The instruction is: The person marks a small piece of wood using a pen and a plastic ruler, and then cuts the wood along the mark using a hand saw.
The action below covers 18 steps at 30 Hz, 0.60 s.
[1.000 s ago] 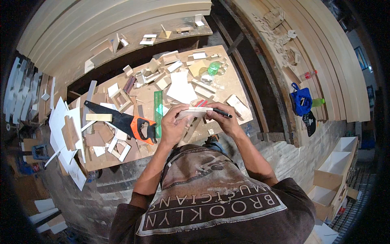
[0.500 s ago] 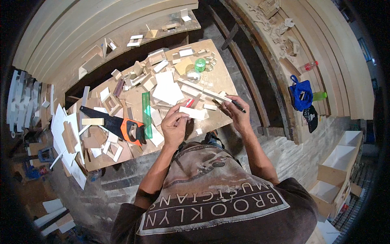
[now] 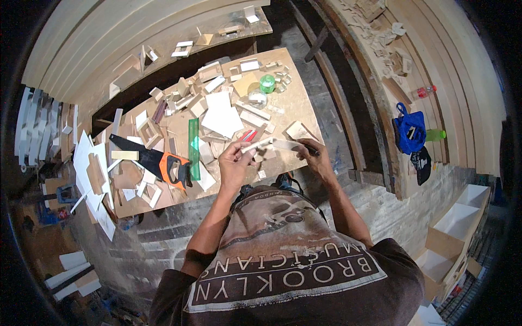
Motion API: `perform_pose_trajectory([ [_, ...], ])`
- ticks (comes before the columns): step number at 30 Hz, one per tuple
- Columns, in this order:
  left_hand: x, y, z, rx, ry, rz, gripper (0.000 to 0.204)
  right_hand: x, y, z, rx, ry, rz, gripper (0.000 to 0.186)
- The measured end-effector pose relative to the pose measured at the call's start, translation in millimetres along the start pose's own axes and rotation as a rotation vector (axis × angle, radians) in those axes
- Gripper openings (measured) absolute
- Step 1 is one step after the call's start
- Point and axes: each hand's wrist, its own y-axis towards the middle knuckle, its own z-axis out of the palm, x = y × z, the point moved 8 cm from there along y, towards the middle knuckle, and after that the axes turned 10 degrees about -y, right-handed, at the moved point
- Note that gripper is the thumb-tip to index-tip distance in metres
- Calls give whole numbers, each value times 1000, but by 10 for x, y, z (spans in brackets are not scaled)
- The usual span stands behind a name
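- Closer together than half a second ago are the pale strip (image 3: 254, 146) in the left hand (image 3: 235, 162) and the pale piece (image 3: 285, 145) in the right hand (image 3: 317, 162); their inner ends nearly meet, though I cannot tell whether they touch.
- Desk (image 3: 298, 108): in front of both hands, strewn with wood offcuts (image 3: 215, 83).
- Saw (image 3: 149, 157), black-bladed with an orange handle: left of the left hand.
- White sheet (image 3: 222, 120): beyond the left hand, slightly to its left.
- Green ruler (image 3: 194, 157): between saw and left hand.
- Left hand: thumb and fingers pinch the pale strip.
- Right hand: fingers curl around a dark pen (image 3: 314, 152) and pinch the pale piece's outer end.
- Red object (image 3: 248, 135): just beyond the left fingertips.
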Motion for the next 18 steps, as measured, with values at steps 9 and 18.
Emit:
perform_pose_trajectory([
  [9, 239, -145, -107, -177, -168, -180, 20, -414, 170, 172, 134, 35, 64, 26],
  [18, 488, -323, -258, -343, -193, -247, 18, -691, 451, 545, 153, -155, -137, 22],
])
